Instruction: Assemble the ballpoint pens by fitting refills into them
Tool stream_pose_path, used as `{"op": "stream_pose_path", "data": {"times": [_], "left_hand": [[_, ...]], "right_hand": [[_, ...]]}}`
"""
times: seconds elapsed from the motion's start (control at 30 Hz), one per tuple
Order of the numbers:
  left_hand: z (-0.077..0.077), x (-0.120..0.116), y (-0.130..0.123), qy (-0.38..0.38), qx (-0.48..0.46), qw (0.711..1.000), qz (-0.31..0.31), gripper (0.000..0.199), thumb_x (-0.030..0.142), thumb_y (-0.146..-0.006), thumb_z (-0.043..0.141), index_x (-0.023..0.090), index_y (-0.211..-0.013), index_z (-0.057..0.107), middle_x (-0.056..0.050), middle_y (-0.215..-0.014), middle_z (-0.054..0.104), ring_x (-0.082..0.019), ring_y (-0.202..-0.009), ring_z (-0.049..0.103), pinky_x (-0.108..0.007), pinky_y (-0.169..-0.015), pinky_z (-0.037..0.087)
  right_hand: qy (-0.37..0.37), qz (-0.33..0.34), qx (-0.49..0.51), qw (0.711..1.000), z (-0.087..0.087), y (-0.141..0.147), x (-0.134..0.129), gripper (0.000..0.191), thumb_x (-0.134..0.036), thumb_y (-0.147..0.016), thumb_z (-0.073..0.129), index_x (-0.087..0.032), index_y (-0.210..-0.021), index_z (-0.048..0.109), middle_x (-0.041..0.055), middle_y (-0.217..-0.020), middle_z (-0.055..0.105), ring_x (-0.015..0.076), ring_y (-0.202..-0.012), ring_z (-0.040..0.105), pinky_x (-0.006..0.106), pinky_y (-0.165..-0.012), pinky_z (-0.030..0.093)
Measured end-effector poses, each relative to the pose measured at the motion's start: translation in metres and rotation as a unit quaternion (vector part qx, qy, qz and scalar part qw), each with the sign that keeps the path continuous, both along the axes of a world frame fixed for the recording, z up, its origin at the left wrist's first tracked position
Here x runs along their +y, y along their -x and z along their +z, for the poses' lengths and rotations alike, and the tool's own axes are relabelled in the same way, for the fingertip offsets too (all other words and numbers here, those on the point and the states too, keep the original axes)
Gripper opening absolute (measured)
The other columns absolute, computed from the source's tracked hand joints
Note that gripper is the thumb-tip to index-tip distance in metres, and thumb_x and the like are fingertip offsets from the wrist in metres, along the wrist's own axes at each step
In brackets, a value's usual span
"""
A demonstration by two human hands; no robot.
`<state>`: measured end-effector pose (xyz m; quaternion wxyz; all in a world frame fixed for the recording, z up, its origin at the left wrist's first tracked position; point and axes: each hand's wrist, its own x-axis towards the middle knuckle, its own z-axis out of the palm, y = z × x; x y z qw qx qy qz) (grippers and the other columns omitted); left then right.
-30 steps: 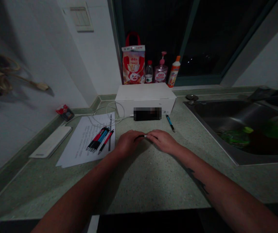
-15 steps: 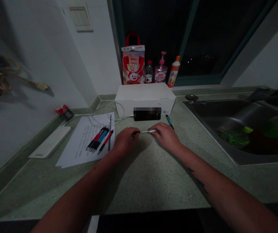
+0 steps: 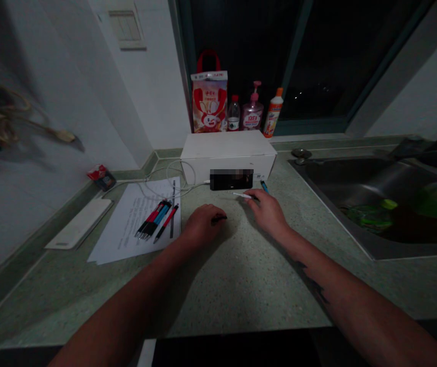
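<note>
My left hand (image 3: pixel 205 224) is closed on a small black pen part (image 3: pixel 220 218), held low over the counter; most of it is hidden by the fingers. A slim white pen part (image 3: pixel 242 194) with a thin end pointing left is pinched in my right hand (image 3: pixel 266 209). The two pieces are apart. Just beyond the right hand lies a blue and black pen (image 3: pixel 265 186), partly covered. Left of my left hand, several red, blue and black pens (image 3: pixel 155 221) rest on printed sheets of paper (image 3: pixel 121 224).
A phone (image 3: pixel 231 182) on a white cable leans against a white box (image 3: pixel 228 145). Bottles (image 3: pixel 252 114) and a red bag (image 3: pixel 210 104) stand behind it. At right is a metal sink (image 3: pixel 371 250); a white flat device (image 3: pixel 81 224) lies at left.
The two pen parts, in line and meeting before, are now separated. My right hand has moved slightly right and away from me; my left hand has moved a little nearer.
</note>
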<state>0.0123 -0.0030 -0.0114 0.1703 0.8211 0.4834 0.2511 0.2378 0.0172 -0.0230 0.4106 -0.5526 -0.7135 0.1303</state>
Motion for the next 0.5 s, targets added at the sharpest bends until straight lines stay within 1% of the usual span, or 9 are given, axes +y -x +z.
{"op": "stream_pose_path", "data": {"times": [0.07, 0.13, 0.2, 0.27, 0.33, 0.4, 0.5], "left_hand": [[0.0, -0.005, -0.005, 0.007, 0.031, 0.999, -0.041, 0.014, 0.013, -0.084, 0.066, 0.022, -0.093, 0.074, -0.004, -0.092, 0.073, -0.023, -0.089, 0.066, -0.038, -0.086, 0.051], [0.0, -0.009, -0.009, 0.007, 0.049, 0.996, -0.068, 0.014, 0.014, -0.083, 0.067, 0.022, -0.092, 0.074, -0.004, -0.091, 0.073, -0.023, -0.089, 0.066, -0.039, -0.086, 0.051], [0.0, -0.012, -0.012, 0.001, 0.056, 0.995, -0.086, 0.01, 0.016, -0.083, 0.068, 0.022, -0.09, 0.073, -0.005, -0.091, 0.072, -0.024, -0.09, 0.066, -0.039, -0.086, 0.05], [0.0, -0.013, -0.013, -0.006, 0.051, 0.995, -0.091, 0.007, 0.018, -0.083, 0.07, 0.021, -0.089, 0.072, -0.005, -0.091, 0.071, -0.024, -0.09, 0.065, -0.039, -0.086, 0.051], [0.001, -0.012, -0.011, -0.02, 0.021, 0.997, -0.068, 0.004, 0.019, -0.084, 0.07, 0.021, -0.087, 0.071, -0.005, -0.088, 0.07, -0.022, -0.088, 0.065, -0.038, -0.085, 0.051], [0.003, -0.01, -0.007, -0.058, -0.033, 0.998, -0.02, 0.003, 0.02, -0.087, 0.068, 0.021, -0.086, 0.07, -0.004, -0.087, 0.069, -0.021, -0.087, 0.064, -0.037, -0.084, 0.052], [0.005, -0.007, -0.001, -0.123, -0.099, 0.986, 0.059, 0.006, 0.022, -0.09, 0.066, 0.021, -0.095, 0.069, -0.005, -0.096, 0.069, -0.021, -0.092, 0.063, -0.036, -0.086, 0.053]], "right_hand": [[-0.003, 0.008, 0.001, 1.0, 0.0, 0.0, 0.0, 0.019, -0.024, -0.094, 0.057, -0.021, -0.107, 0.071, 0.011, -0.108, 0.074, 0.0261, -0.1, 0.067, 0.041, -0.091, 0.05], [-0.004, 0.016, 0.002, 1.0, -0.001, 0.0, 0.0, 0.019, -0.025, -0.095, 0.056, -0.022, -0.106, 0.071, 0.0107, -0.108, 0.074, 0.0258, -0.1, 0.067, 0.041, -0.092, 0.05], [-0.001, 0.025, 0.002, 1.0, -0.002, -0.001, 0.0, 0.018, -0.025, -0.095, 0.056, -0.023, -0.105, 0.071, 0.0099, -0.107, 0.074, 0.0255, -0.101, 0.067, 0.041, -0.092, 0.05], [0.003, 0.036, -0.005, 0.999, -0.003, -0.001, 0.001, 0.018, -0.025, -0.095, 0.057, -0.023, -0.105, 0.072, 0.0093, -0.108, 0.074, 0.0254, -0.102, 0.067, 0.041, -0.093, 0.05], [0.006, 0.047, -0.021, 0.999, -0.003, -0.001, 0.001, 0.018, -0.025, -0.096, 0.057, -0.023, -0.106, 0.072, 0.0089, -0.107, 0.074, 0.0255, -0.103, 0.066, 0.041, -0.093, 0.05], [0.006, 0.054, -0.039, 0.998, -0.003, -0.001, 0.001, 0.018, -0.025, -0.096, 0.057, -0.024, -0.106, 0.072, 0.0085, -0.106, 0.074, 0.0257, -0.103, 0.066, 0.041, -0.093, 0.05], [0.005, 0.067, -0.056, 0.996, -0.002, 0.001, -0.001, 0.018, -0.025, -0.097, 0.058, -0.024, -0.105, 0.073, 0.0081, -0.106, 0.073, 0.0254, -0.102, 0.066, 0.04, -0.092, 0.05]]}}
